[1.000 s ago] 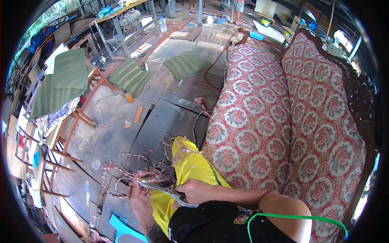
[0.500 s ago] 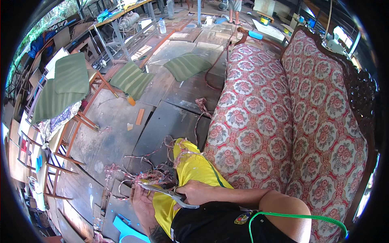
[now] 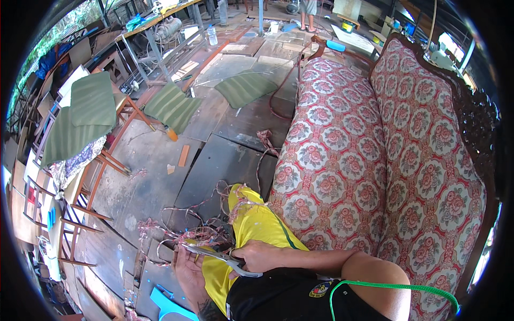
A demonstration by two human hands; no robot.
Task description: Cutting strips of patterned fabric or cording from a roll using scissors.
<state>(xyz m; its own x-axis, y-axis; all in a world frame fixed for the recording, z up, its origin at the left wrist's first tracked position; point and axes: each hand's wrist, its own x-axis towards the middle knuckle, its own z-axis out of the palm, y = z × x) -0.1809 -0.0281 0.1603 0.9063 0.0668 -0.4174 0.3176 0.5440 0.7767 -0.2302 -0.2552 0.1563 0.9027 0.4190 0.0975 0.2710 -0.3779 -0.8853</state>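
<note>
A pair of scissors [image 3: 222, 257] with grey handles is gripped in my right hand [image 3: 259, 255], its blades pointing left over my lap. My left hand [image 3: 188, 270] is turned palm up beside the blade tips. Its fingers are curled at the edge of a tangle of pink-and-white fabric piping [image 3: 201, 234] and seem to pinch a strand; the exact grip is small and partly hidden. The tangle spreads over the floor and against my yellow trouser leg [image 3: 251, 219], where one strand lies across the cloth.
A floral upholstered sofa [image 3: 326, 160] with a carved dark frame stands at my right. Green striped fabric pieces [image 3: 247, 88] lie on the floor ahead. Wooden chair frames [image 3: 88, 187] stand at left, a blue plastic object [image 3: 168, 306] at lower left. A person [image 3: 309, 13] stands far back.
The view has shifted very slightly. Both hands and the scissors keep nearly the same place beside the piping.
</note>
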